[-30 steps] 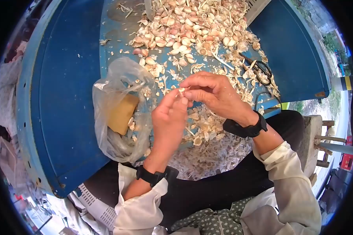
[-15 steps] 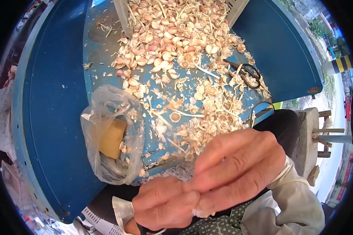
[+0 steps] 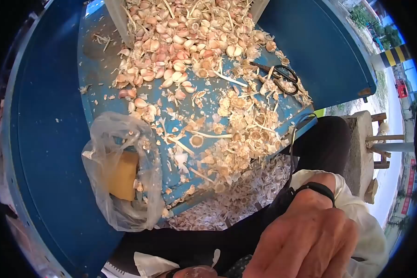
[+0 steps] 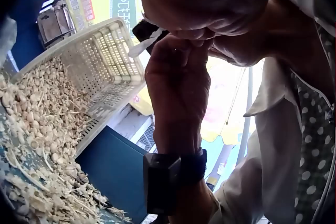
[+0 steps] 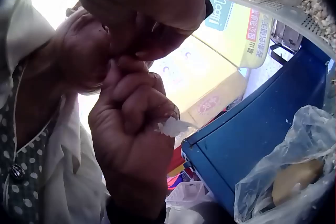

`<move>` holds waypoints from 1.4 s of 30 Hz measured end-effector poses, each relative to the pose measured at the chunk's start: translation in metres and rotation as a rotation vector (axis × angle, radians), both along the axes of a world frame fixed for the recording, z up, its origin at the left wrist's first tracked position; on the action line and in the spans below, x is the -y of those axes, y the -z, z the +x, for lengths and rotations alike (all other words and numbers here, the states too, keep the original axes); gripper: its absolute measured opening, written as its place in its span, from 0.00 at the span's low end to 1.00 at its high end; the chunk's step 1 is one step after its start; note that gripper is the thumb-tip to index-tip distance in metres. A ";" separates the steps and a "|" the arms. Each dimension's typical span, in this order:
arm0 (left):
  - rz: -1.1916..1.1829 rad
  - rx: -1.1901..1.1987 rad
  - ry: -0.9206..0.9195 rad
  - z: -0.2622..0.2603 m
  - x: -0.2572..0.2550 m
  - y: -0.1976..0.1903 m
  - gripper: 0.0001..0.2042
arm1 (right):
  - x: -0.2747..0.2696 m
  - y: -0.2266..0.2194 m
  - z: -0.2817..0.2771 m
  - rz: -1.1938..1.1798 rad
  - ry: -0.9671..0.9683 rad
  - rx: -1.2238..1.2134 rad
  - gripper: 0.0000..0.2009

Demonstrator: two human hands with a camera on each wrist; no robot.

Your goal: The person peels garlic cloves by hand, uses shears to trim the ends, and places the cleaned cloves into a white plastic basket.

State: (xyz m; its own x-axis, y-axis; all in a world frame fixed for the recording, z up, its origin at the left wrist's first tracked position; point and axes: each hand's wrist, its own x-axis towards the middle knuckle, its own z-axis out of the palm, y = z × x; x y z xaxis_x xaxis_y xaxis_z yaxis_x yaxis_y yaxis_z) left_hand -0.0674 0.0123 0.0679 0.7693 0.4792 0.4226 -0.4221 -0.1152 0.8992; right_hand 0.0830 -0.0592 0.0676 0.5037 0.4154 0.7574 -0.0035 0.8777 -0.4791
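Observation:
Both hands are drawn up close to the person's face, low in the head view. The right hand (image 3: 306, 236) bends its fingers down past the frame's bottom edge; its fingertips gather against the left hand's in the left wrist view. Only a sliver of the left hand (image 3: 197, 272) shows from the head, but its curled fingers (image 5: 139, 98) are plain in the right wrist view. Between them the hands pinch a garlic clove, mostly hidden by fingers. A white flap of garlic skin (image 5: 174, 127) sticks out from the left hand.
Unpeeled garlic cloves (image 3: 171, 46) heap at the back before a pale plastic basket (image 4: 113, 56). Scissors (image 3: 282, 76) lie among skins at right. A clear plastic bag (image 3: 95, 162) with a tan block stands at left. Blue side panels (image 3: 37, 139) flank the work surface.
Both hands have left the space over the blue surface and come back toward the person's face, low in view. The head view has shifted, so the surface sits further left.

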 end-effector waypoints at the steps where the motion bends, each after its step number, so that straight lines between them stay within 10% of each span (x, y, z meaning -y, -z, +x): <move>1: 0.002 0.004 0.002 0.001 -0.005 0.001 0.15 | 0.002 0.000 0.001 -0.025 -0.013 -0.009 0.06; 5: 0.126 0.117 0.536 0.028 -0.058 0.025 0.17 | 0.003 0.008 0.019 -0.274 0.135 0.194 0.03; 8: -0.271 -0.196 -0.112 0.040 -0.020 0.057 0.18 | -0.004 0.032 0.042 -0.513 0.365 0.443 0.09; 15: -0.755 -0.366 -0.204 0.084 -0.026 0.092 0.19 | -0.023 0.084 0.055 -0.691 0.452 0.631 0.07; 26: -0.995 -0.237 0.023 0.086 -0.046 0.116 0.17 | -0.032 0.096 0.079 -0.910 0.018 0.197 0.05; 28: -0.940 -0.337 0.066 0.092 -0.042 0.106 0.16 | -0.031 0.098 0.084 -0.751 0.342 0.921 0.05; 32: -0.997 -0.322 0.042 0.094 -0.050 0.123 0.15 | -0.024 0.094 0.110 -0.940 0.263 0.634 0.08; 34: -1.373 -0.176 0.192 0.093 -0.056 0.127 0.12 | -0.026 0.095 0.157 -1.262 0.670 0.343 0.10; 36: -1.428 -0.151 0.262 0.093 -0.056 0.134 0.10 | -0.028 0.128 0.212 -1.291 0.983 0.740 0.09; 42: -1.329 -0.256 0.201 0.096 -0.055 0.132 0.08 | -0.040 0.119 0.197 -1.303 0.835 0.540 0.07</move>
State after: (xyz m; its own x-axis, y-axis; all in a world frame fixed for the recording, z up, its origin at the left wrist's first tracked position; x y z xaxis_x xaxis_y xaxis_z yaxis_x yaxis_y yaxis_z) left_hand 0.0291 0.0674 -0.0637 0.8597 0.2799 -0.4272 -0.1355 0.9315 0.3377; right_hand 0.2796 -0.0190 -0.0512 0.7116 0.6412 0.2873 0.6401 -0.4230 -0.6414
